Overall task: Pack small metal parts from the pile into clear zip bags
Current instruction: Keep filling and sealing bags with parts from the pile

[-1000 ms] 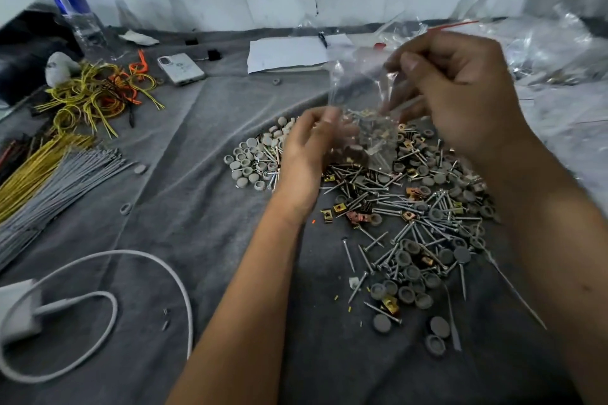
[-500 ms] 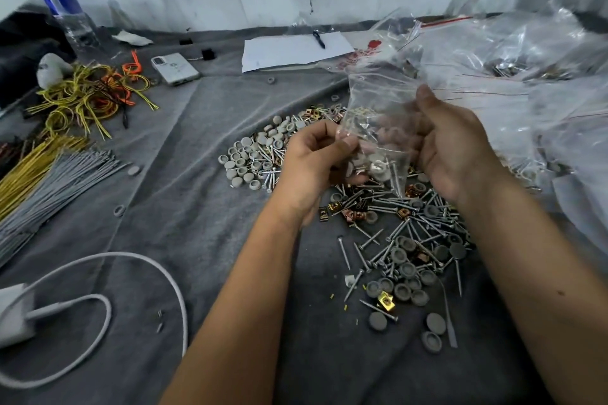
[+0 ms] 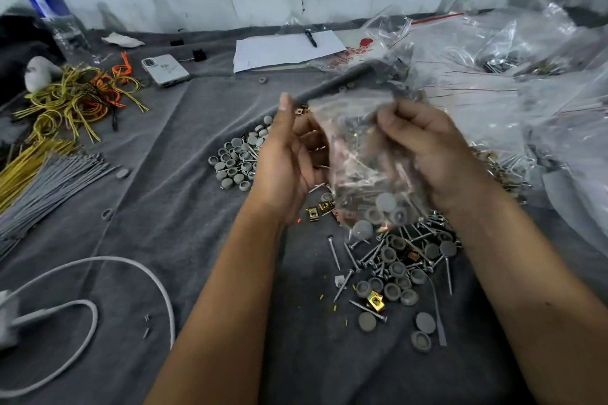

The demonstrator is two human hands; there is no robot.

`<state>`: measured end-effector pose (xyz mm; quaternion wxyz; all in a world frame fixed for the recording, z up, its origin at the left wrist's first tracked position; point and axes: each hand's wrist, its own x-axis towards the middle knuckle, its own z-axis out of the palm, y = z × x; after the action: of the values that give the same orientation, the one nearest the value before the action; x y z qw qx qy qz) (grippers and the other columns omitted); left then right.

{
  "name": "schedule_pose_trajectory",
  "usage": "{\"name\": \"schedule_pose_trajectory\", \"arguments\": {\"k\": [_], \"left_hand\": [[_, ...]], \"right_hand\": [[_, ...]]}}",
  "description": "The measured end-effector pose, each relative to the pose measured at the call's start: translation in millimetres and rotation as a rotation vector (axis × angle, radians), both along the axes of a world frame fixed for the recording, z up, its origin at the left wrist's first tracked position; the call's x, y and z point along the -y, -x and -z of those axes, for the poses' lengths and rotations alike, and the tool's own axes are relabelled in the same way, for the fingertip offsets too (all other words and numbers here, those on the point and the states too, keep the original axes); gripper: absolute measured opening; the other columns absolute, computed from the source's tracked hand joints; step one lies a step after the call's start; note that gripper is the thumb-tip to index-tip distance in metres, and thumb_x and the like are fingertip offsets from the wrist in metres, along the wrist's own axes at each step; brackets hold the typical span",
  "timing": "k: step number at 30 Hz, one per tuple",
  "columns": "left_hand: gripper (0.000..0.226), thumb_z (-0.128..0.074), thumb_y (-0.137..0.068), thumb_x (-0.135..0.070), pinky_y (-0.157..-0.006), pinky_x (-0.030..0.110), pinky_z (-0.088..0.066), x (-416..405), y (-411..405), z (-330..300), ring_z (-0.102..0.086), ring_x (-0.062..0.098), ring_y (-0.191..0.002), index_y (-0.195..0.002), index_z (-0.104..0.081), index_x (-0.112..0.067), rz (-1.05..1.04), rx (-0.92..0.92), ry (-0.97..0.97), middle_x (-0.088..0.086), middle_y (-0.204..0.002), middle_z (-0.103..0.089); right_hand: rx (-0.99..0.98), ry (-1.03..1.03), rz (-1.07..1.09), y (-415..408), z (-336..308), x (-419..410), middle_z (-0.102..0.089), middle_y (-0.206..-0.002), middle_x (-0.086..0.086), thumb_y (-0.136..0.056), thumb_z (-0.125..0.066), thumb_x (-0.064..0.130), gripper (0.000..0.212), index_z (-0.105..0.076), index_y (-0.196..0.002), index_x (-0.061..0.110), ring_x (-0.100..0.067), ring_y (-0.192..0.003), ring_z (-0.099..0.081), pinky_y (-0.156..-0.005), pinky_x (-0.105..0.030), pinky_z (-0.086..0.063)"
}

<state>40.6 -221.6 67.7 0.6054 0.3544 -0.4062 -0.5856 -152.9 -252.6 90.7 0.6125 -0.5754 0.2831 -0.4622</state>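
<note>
Clear zip bag [image 3: 368, 168] had risen higher than a moment before, held above the pile of screws and grey caps [image 3: 398, 260], right hand [image 3: 434, 151] pinching its top edge, left hand [image 3: 289, 161] spread against its side, on grey cloth [image 3: 164, 207].

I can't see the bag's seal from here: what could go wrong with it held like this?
1. The clear zip bag hangs above the pile of screws and grey caps, gripped by the right hand alone; the left hand is open beside it. A slip would spill the parts back.
2. Whether its top is zipped is unclear; tilting it may let parts out.
3. Screw points could pierce the thin plastic.
</note>
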Motion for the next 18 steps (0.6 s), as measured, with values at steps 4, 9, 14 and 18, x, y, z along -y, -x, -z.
{"name": "schedule_pose_trajectory", "arguments": {"k": [4,9,14,18], "left_hand": [[0.03,-0.067,-0.097,-0.036,-0.068,0.039,-0.059,1.2,1.2,3.5,-0.07,0.025,-0.072,-0.094,-0.071,-0.007,-0.182,0.211,-0.073,0.012,-0.086,-0.074],[0.019,-0.077,-0.084,-0.02,-0.077,0.058,-0.045,1.4,2.3,5.2,-0.053,0.039,-0.081,-0.084,-0.068,-0.003,-0.261,0.226,-0.048,0.025,-0.088,-0.06],[0.024,-0.076,-0.086,-0.022,-0.07,0.05,-0.045,1.4,3.4,6.6,-0.055,0.028,-0.065,-0.072,-0.066,-0.005,-0.323,0.222,0.071,0.013,-0.067,-0.065],[0.031,-0.072,-0.094,-0.016,-0.06,0.032,-0.055,-1.4,3.3,3.5,-0.064,0.012,-0.059,-0.063,-0.072,-0.022,-0.316,0.304,0.165,0.0,-0.067,-0.073]], "right_hand": [[-0.321,-0.058,0.114,-7.4,12.9,0.0,-0.078,-0.08,-0.01,-0.103,-0.059,0.012,0.01,-0.068,-0.105,0.014,-0.029,-0.067,-0.073,-0.056,-0.036,-0.059],[-0.28,0.034,0.211,-6.2,13.9,1.0,-0.077,-0.079,-0.009,-0.105,-0.058,0.025,0.019,-0.072,-0.093,0.018,-0.016,-0.059,-0.068,-0.048,-0.024,-0.052],[-0.2,0.108,0.341,-7.9,13.2,0.5,-0.075,-0.075,-0.003,-0.101,-0.065,0.022,0.019,-0.078,-0.088,0.017,-0.016,-0.06,-0.066,-0.05,-0.027,-0.054],[-0.129,0.153,0.376,-7.4,11.6,0.5,-0.075,-0.074,-0.004,-0.097,-0.069,0.017,0.022,-0.081,-0.08,0.023,-0.015,-0.063,-0.067,-0.053,-0.027,-0.055]]}}
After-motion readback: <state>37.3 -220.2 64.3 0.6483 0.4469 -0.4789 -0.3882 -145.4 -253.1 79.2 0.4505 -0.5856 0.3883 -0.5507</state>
